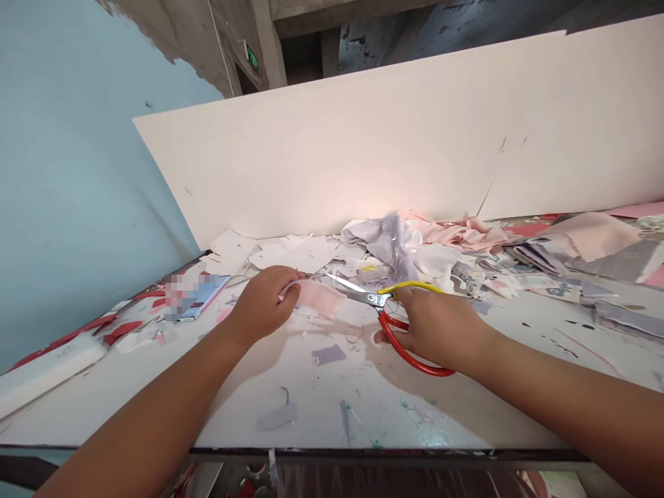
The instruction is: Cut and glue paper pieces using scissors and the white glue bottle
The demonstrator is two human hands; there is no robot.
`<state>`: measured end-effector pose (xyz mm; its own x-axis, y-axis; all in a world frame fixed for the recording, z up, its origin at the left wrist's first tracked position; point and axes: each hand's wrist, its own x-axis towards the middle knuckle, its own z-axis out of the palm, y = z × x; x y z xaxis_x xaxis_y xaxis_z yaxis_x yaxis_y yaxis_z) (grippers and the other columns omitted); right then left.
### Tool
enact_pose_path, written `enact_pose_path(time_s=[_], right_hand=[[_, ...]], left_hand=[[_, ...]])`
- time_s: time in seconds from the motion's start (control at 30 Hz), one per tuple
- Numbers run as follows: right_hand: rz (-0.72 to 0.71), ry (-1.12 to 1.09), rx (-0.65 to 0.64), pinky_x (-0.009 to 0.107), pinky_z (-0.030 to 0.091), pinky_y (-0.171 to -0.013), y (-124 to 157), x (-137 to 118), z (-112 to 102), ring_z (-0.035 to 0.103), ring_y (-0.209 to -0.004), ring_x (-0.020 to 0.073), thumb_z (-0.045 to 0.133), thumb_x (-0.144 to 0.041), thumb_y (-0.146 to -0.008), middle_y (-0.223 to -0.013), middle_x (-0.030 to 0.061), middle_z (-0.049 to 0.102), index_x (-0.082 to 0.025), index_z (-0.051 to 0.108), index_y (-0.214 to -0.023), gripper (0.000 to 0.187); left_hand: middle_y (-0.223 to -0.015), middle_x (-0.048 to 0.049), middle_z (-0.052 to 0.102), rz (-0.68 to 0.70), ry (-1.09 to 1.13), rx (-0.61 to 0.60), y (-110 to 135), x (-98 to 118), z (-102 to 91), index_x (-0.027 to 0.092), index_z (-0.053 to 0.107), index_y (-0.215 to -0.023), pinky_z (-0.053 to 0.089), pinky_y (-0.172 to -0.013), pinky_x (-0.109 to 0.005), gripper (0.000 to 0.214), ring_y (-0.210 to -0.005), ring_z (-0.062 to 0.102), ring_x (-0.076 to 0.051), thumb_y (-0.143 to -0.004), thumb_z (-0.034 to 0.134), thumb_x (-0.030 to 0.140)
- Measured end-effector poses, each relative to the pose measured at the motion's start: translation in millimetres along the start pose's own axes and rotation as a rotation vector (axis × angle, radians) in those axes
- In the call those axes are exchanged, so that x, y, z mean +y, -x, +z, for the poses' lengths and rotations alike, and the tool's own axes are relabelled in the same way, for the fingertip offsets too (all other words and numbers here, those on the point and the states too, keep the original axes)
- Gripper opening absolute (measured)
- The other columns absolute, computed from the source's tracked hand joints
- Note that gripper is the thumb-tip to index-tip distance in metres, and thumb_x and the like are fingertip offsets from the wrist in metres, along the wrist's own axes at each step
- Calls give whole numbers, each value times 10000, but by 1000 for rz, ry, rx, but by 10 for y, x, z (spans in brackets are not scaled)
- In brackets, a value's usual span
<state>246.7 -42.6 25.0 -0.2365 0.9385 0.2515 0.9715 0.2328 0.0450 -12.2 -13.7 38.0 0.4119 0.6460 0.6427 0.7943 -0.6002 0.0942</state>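
No legible text, markings on the green sign (pixel 252 58) too small.

Your left forearm (pixel 171 401) and right forearm (pixel 560 395) were bare as far as the view reached: smooth in outline, broad and rounded, then tapering. Your left hand (pixel 268 301) and right hand (pixel 443 327) were also bare, rounded across the back.
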Motion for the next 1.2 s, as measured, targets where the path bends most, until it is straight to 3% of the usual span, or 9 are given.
enact_pose_path(time_s=[0.13, 0.23, 0.33, 0.63, 0.8, 0.97, 1.2], right_hand=[[51, -29, -11, 269, 299, -432, -12, 9, -29, 580, -598, 225, 354, -713, -657, -673, 53, 604, -190, 519, -771, 561], [73, -125, -41, 262, 317, -446, -28, 16, -52, 572, -610, 211, 358, -698, -671, -693, 53, 599, -198, 491, -745, 523], [75, -279, -138, 252, 332, -442, -43, 32, -46, 544, -555, 182, 370, -683, -682, -660, 43, 588, -202, 456, -702, 489], [12, -638, -141, 247, 338, -480, -60, 88, 19, 457, -539, 136, 412, -621, -720, -643, -1, 496, -200, 420, -719, 422], [-77, -902, -256, 235, 326, -456, -26, 70, 9, 349, -482, 93, 311, -617, -778, -582, -41, 358, -201, 372, -685, 431], [-162, -971, -285, 235, 350, -461, 0, 36, 5, 359, -526, 95, 259, -652, -771, -648, -25, 387, -198, 409, -706, 483], [-132, -1002, -266, 247, 352, -453, -11, 26, 101, 373, -506, 103, 237, -670, -761, -614, -25, 381, -186, 475, -808, 542]], left_hand=[[-860, -27, 650, -388, 42, -38, -63, -21, -30, 208, 594, -797, 455, -644, -282, 224, -820, 585, -192, -754, 390, 290], [-743, -15, 650, -672, 239, -172, -102, -38, -37, 212, 593, -812, 438, -531, -261, 223, -674, 612, -185, -703, 440, 334], [-733, -19, 654, -791, 490, -260, -104, -49, -7, 219, 589, -858, 411, -469, -238, 255, -600, 627, -181, -664, 498, 358], [-592, -31, 626, -791, 661, -134, -71, -48, 17, 206, 573, -912, 348, -402, -228, 345, -482, 575, -164, -674, 522, 450], [-750, -34, 604, -760, 970, 16, -101, 3, 2, 182, 526, -940, 400, -465, -245, 345, -591, 603, -161, -637, 571, 339], [-825, -38, 576, -708, 1041, 46, -82, 104, 2, 176, 510, -909, 436, -515, -267, 271, -650, 619, -174, -670, 560, 296], [-761, -13, 587, -707, 1037, 88, -43, 169, 35, 198, 509, -914, 445, -562, -289, 282, -697, 632, -199, -680, 576, 341]])
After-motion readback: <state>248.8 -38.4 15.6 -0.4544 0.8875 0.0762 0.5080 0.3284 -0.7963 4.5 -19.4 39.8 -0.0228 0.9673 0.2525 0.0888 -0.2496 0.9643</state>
